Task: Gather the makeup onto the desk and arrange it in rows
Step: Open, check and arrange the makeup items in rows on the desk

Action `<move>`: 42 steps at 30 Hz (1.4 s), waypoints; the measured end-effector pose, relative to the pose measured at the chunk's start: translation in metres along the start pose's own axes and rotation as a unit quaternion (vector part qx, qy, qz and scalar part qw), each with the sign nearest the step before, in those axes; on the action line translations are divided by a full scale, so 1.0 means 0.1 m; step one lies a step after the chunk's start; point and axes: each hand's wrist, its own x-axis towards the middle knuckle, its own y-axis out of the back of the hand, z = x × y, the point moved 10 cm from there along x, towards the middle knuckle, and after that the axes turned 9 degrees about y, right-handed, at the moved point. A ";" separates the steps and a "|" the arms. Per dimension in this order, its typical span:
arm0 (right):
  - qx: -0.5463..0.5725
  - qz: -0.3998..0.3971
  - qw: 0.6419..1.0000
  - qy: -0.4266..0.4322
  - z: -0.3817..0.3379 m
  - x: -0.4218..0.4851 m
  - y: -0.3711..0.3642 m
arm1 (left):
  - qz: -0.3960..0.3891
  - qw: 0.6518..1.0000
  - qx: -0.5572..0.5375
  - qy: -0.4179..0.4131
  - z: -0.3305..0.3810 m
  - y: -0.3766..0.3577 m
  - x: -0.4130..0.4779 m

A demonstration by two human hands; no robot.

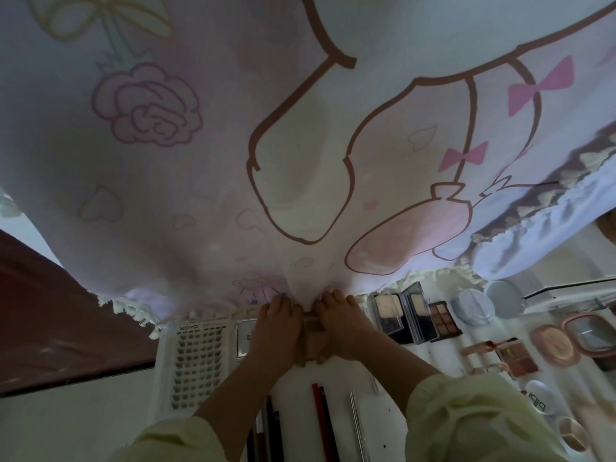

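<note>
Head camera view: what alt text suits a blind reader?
Left hand and right hand hold a palette at the desk's back edge, under a pink cartoon-print cloth. Compacts lie to the right, pencils nearer, a lash tray left.

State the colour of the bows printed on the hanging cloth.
Pink; the bows on the cloth show best in the head view.

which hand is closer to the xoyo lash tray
Left. The left hand sits just right of the lash tray; the right hand is farther right, across the palette both hold.
</note>
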 end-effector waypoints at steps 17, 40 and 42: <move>0.468 0.217 0.857 0.012 0.29 -0.96 1.05 | -0.055 0.760 -0.630 0.150 -0.25 0.85 -0.59; 0.685 0.158 0.709 -0.052 -0.08 -1.96 0.95 | -0.165 0.526 -0.798 0.243 0.43 1.01 -1.57; 0.684 0.169 0.708 -0.047 -0.11 -1.94 1.01 | -0.174 0.523 -0.800 0.239 0.40 1.03 -1.59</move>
